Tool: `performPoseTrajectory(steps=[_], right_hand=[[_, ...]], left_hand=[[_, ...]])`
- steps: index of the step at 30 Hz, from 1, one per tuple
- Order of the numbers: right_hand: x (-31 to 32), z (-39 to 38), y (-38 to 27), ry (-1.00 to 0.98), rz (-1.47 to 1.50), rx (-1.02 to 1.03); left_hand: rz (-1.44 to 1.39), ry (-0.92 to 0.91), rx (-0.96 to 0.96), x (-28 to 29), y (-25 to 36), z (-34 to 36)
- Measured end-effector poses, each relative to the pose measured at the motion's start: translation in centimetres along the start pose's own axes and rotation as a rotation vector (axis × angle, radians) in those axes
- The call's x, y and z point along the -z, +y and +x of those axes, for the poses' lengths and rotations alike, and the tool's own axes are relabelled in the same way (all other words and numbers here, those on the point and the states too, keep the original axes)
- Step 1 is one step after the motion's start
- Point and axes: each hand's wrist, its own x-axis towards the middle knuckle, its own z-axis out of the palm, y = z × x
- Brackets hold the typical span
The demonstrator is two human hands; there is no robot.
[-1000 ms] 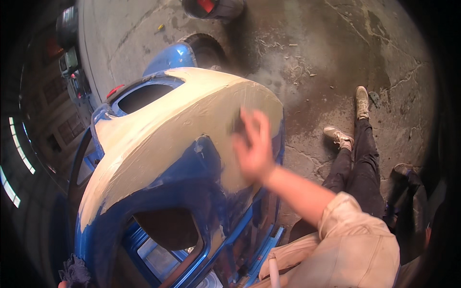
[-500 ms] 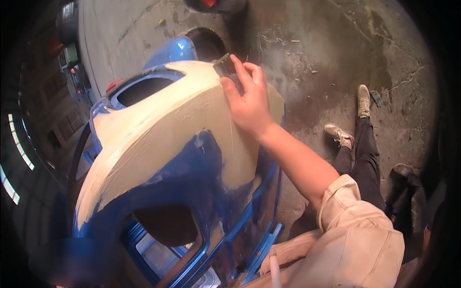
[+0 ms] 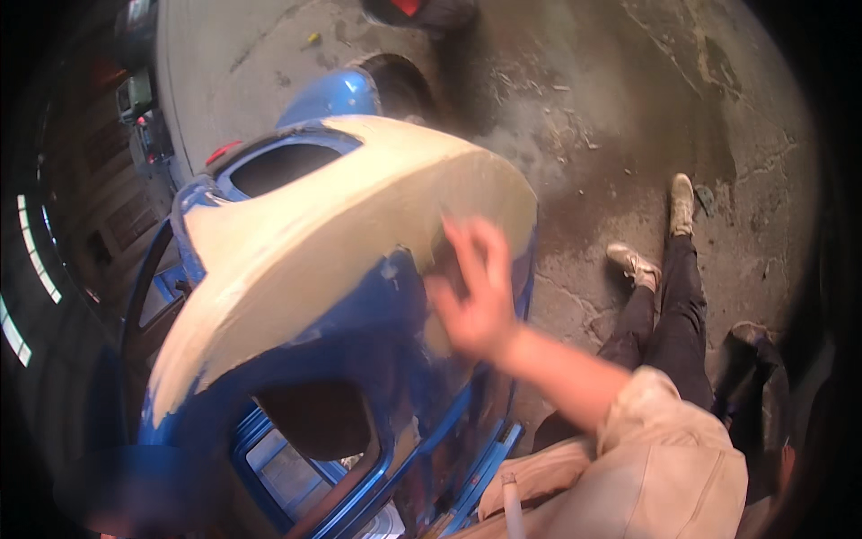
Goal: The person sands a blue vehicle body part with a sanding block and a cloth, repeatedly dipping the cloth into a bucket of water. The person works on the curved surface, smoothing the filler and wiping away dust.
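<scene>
My right hand (image 3: pixel 476 296), blurred by motion, is on the curved car body panel (image 3: pixel 332 225), which has cream filler over blue paint. Its fingers are bent over a dark flat block (image 3: pixel 449 247), mostly hidden, on the filler near the right side of the panel. The panel has an oval window opening (image 3: pixel 283 171) at the top and a larger opening (image 3: pixel 305 422) below. At the lower left is a heavily blurred patch (image 3: pixel 144 490); I cannot make out whether my left hand is in it.
A blue fender (image 3: pixel 328 94) with a tyre and a dark bucket (image 3: pixel 413 18) are beyond the body. Legs in dark trousers (image 3: pixel 678 296) with light shoes, and another dark shoe (image 3: pixel 750 337), are on the cracked concrete floor (image 3: pixel 575 117) at the right.
My right hand went up to the panel's top edge half a second ago and has now come back down the filler toward me, with the dark block in it.
</scene>
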Motion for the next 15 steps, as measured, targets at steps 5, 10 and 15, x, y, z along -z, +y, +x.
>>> performPoseTrajectory(steps=[5,10,15], right_hand=[[-0.6,3.2,0.3,0.076,0.029,-0.055],[-0.5,6.5,0.3,0.037,0.11,-0.036],[1.5,0.1,-1.3,-0.02,0.074,-0.126]], left_hand=[[-0.047,0.011,-0.022,-1.5,-0.4,1.2],[-0.003,0.0,-0.009,-1.0,-0.2,0.1],[-0.027,0.004,-0.017,-0.7,-0.3,0.6]])
